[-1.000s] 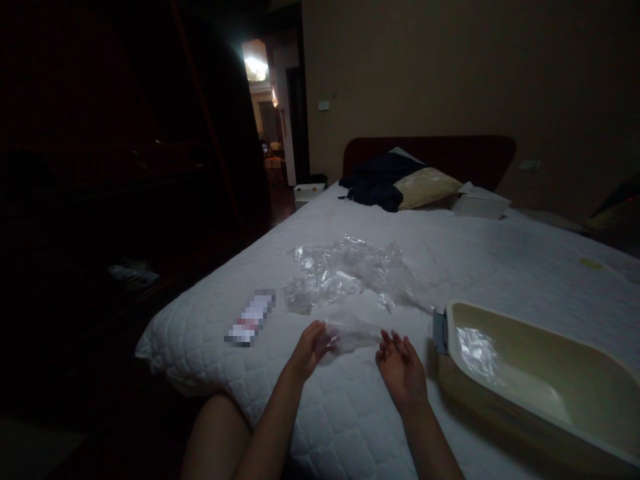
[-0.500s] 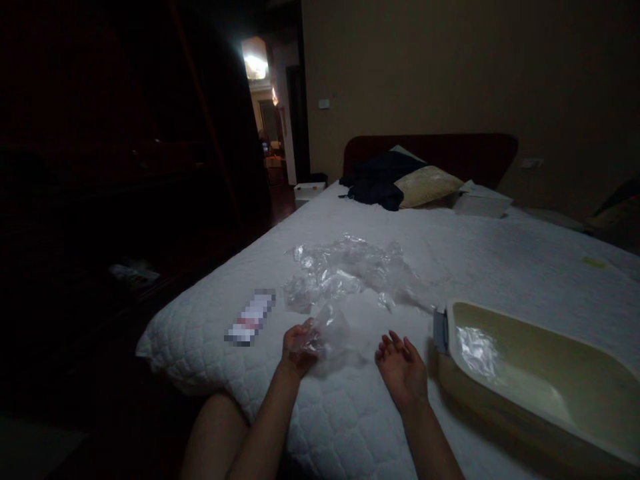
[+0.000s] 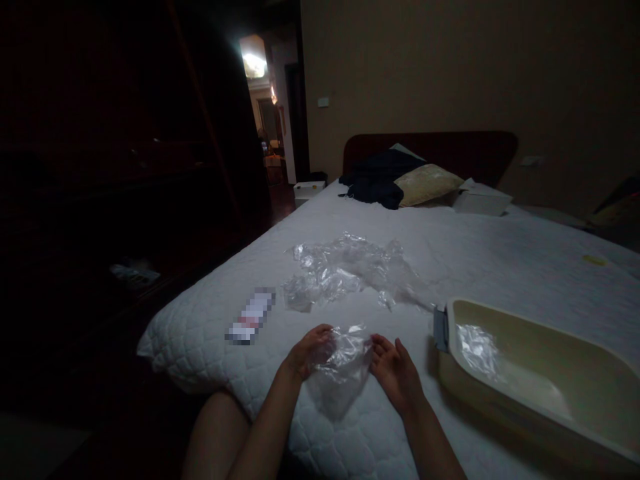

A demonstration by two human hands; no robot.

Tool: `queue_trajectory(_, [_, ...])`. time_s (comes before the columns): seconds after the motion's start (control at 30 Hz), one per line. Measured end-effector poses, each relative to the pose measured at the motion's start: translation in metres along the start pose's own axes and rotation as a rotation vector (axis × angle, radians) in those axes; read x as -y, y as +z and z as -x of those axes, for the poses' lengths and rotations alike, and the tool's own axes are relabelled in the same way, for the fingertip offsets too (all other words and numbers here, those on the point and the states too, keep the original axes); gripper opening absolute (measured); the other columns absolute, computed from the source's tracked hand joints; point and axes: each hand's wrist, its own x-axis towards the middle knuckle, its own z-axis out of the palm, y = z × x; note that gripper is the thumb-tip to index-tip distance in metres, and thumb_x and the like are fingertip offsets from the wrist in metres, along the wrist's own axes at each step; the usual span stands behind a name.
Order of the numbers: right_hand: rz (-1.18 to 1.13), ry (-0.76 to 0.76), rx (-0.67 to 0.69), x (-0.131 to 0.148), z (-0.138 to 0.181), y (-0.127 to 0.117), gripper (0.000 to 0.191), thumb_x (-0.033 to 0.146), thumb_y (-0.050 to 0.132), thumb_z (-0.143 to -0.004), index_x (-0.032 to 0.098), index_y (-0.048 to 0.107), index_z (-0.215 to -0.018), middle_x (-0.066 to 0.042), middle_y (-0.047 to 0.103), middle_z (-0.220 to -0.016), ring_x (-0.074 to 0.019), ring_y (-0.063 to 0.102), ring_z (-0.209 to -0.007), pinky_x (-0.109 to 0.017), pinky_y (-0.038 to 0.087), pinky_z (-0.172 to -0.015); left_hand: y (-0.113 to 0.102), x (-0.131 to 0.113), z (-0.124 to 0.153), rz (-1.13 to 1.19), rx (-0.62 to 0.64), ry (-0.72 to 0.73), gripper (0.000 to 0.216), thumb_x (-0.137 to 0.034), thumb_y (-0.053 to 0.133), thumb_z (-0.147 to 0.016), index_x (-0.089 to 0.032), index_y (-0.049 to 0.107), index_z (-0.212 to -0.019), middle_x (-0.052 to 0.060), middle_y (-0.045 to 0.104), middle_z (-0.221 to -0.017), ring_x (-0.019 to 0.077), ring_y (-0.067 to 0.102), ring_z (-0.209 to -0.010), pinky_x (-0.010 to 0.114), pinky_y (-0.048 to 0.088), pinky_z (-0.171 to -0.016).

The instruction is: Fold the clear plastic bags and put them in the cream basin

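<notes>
A crinkled clear plastic bag (image 3: 341, 370) hangs between my two hands over the near edge of the bed. My left hand (image 3: 311, 350) is closed on its left side, fingers partly seen through the film. At the bag's upper right edge, the curled fingers of my right hand (image 3: 396, 370) hold the film, while the thumb sticks up apart. Beyond the hands, a heap of clear plastic bags (image 3: 350, 267) lies loosely spread on the white quilted bedcover (image 3: 340, 447).
A deep cream plastic bin (image 3: 565, 360) with a grey latch stands at the right, some clear plastic (image 3: 477, 350) inside. A blurred-out flat item (image 3: 251, 317) lies left of the hands. Dark clothing (image 3: 375, 180), a pillow (image 3: 427, 185) and a white box (image 3: 483, 200) lie near the headboard.
My left hand has brought the bag upright and spread it. My right hand, apart from it before, has moved left to the bag's edge.
</notes>
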Motion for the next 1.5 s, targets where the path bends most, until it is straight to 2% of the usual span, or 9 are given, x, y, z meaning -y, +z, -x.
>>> queue_trajectory(0.3, [0.395, 0.046, -0.133, -0.010, 0.005, 0.005, 0.032, 0.046, 0.061, -0.070, 0.015, 0.067, -0.078, -0.002, 0.062, -0.066, -0.0126, 0.054, -0.057, -0.023, 0.040, -0.052, 0.009, 0.003, 0.000, -0.219, 0.027, -0.005, 0.037, -0.012, 0.075, -0.054, -0.013, 0.060, -0.087, 0.004, 0.065, -0.079, 0.0102, 0.058, -0.059, 0.019, 0.042, -0.053])
queue_trajectory(0.4, [0.461, 0.003, -0.111, -0.011, 0.004, 0.004, 0.027, 0.039, 0.067, -0.066, 0.015, 0.066, -0.077, -0.002, 0.063, -0.068, -0.0130, 0.055, -0.059, -0.023, 0.041, -0.053, 0.009, 0.003, 0.001, -0.223, 0.041, -0.003, 0.034, -0.014, 0.073, -0.058, -0.013, 0.059, -0.089, 0.006, 0.065, -0.083, 0.0104, 0.058, -0.062, 0.018, 0.041, -0.054])
queue_trajectory(0.67, [0.043, -0.178, -0.327, 0.005, 0.005, -0.006, 0.032, 0.028, 0.072, -0.061, 0.030, 0.063, -0.092, 0.006, 0.062, -0.064, -0.0080, 0.055, -0.051, -0.019, 0.047, -0.048, 0.004, 0.000, -0.004, -0.001, 0.175, -0.053, 0.036, -0.043, 0.043, -0.081, -0.015, 0.055, -0.100, 0.011, 0.063, -0.090, 0.0141, 0.058, -0.051, 0.025, 0.041, -0.045])
queue_trajectory(0.8, [0.003, -0.172, -0.236, 0.008, 0.007, -0.009, 0.048, 0.022, 0.070, -0.064, 0.034, 0.056, -0.109, 0.007, 0.062, -0.067, -0.0053, 0.054, -0.048, -0.015, 0.047, -0.045, 0.007, -0.001, -0.003, 0.031, 0.210, -0.090, 0.041, -0.043, 0.040, -0.083, -0.008, 0.058, -0.096, 0.018, 0.062, -0.098, 0.0220, 0.062, -0.076, 0.031, 0.046, -0.065])
queue_trajectory(0.93, [0.046, -0.104, -0.050, 0.004, 0.010, -0.001, 0.058, 0.015, 0.070, -0.063, 0.033, 0.051, -0.114, 0.006, 0.062, -0.074, -0.0051, 0.056, -0.057, -0.015, 0.048, -0.054, 0.012, -0.002, 0.003, 0.065, 0.259, -0.108, 0.040, -0.040, 0.047, -0.079, -0.006, 0.060, -0.097, 0.016, 0.064, -0.098, 0.0239, 0.058, -0.093, 0.035, 0.039, -0.084])
queue_trajectory(1.1, [0.183, -0.044, 0.022, 0.001, 0.012, 0.012, 0.064, 0.011, 0.071, -0.058, 0.031, 0.051, -0.116, -0.003, 0.055, -0.117, -0.0094, 0.059, -0.072, -0.023, 0.048, -0.066, 0.015, -0.004, 0.009, -0.107, 0.241, -0.066, 0.038, -0.034, 0.055, -0.076, -0.010, 0.056, -0.106, 0.016, 0.064, -0.099, 0.0224, 0.060, -0.084, 0.031, 0.041, -0.073])
queue_trajectory(1.27, [0.187, -0.036, -0.049, 0.002, 0.011, 0.012, 0.048, 0.026, 0.069, -0.063, 0.027, 0.057, -0.109, -0.006, 0.056, -0.117, -0.0169, 0.059, -0.082, -0.030, 0.046, -0.072, 0.018, -0.003, 0.006, -0.206, 0.098, -0.018, 0.033, -0.023, 0.062, -0.074, -0.012, 0.058, -0.105, 0.014, 0.065, -0.099, 0.0149, 0.060, -0.079, 0.022, 0.039, -0.066])
queue_trajectory(1.37, [0.163, -0.003, -0.083, 0.003, 0.009, 0.010, 0.042, 0.051, 0.054, -0.072, 0.022, 0.062, -0.101, -0.008, 0.062, -0.105, -0.0185, 0.060, -0.077, -0.033, 0.044, -0.073, 0.019, -0.002, 0.005, -0.161, 0.079, 0.003, 0.032, -0.025, 0.062, -0.074, -0.013, 0.058, -0.104, 0.014, 0.063, -0.105, 0.0180, 0.059, -0.088, 0.025, 0.041, -0.072])
queue_trajectory(1.5, [0.130, -0.012, -0.101, 0.002, 0.005, 0.007, 0.045, 0.058, 0.047, -0.074, 0.022, 0.063, -0.097, -0.006, 0.065, -0.094, -0.0175, 0.059, -0.075, -0.033, 0.043, -0.074, 0.018, -0.003, 0.006, -0.117, 0.114, -0.003, 0.031, -0.023, 0.061, -0.074, -0.012, 0.059, -0.103, 0.014, 0.064, -0.102, 0.0223, 0.058, -0.095, 0.031, 0.041, -0.080])
